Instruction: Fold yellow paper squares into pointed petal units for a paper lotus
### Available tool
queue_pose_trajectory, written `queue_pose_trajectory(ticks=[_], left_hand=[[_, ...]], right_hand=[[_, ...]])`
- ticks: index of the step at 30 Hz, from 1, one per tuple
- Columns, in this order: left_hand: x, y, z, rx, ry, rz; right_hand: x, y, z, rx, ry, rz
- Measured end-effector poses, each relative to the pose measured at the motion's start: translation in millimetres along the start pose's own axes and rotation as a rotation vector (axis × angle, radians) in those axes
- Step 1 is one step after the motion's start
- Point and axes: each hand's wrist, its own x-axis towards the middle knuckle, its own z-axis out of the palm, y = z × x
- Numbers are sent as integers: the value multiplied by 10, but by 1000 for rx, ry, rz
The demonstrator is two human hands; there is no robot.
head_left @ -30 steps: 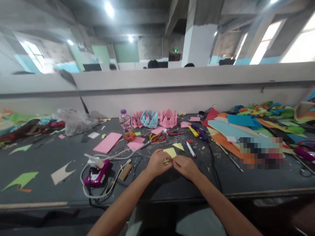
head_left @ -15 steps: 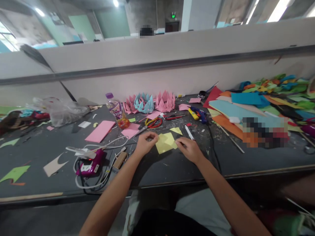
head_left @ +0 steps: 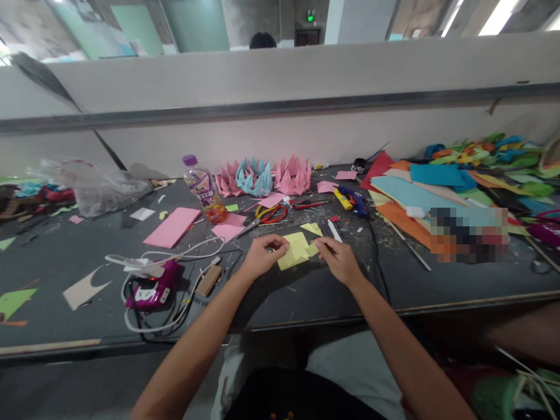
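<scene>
A yellow paper sheet (head_left: 292, 260) lies on the dark table between my hands. My left hand (head_left: 265, 256) is closed in a pinch at its upper left part, fingertips over the paper. A small yellow paper piece (head_left: 312, 249) is pinched between thumb and fingers of my right hand (head_left: 340, 259), at the sheet's right edge. Just behind lies a yellow scrap (head_left: 311, 228). A white marker-like stick (head_left: 335, 231) rests beyond my right hand. Scissors with yellow and red handles (head_left: 270, 214) lie past my left hand.
Pink and blue folded-paper crowns (head_left: 254, 177) stand against the partition, beside a purple-capped bottle (head_left: 205, 191). A purple power strip (head_left: 154, 287) with looping cables sits left. A glue gun (head_left: 356, 201) and coloured paper sheets (head_left: 420, 189) lie right. Pink paper (head_left: 172, 227) lies front left.
My left fingertips have moved right, farther over the yellow sheet. My right hand has shifted slightly up and right with the small yellow piece. The camera view has tilted a little.
</scene>
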Motion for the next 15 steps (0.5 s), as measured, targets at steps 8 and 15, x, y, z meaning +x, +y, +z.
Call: queue_pose_trajectory(ticks=[8,15], left_hand=[[3,-36,27,-45,-16,-3],[10,-61,46,-72,-5,-6]], right_hand=[[15,25,19,95,41,56],[45,58,15,191,86,107]])
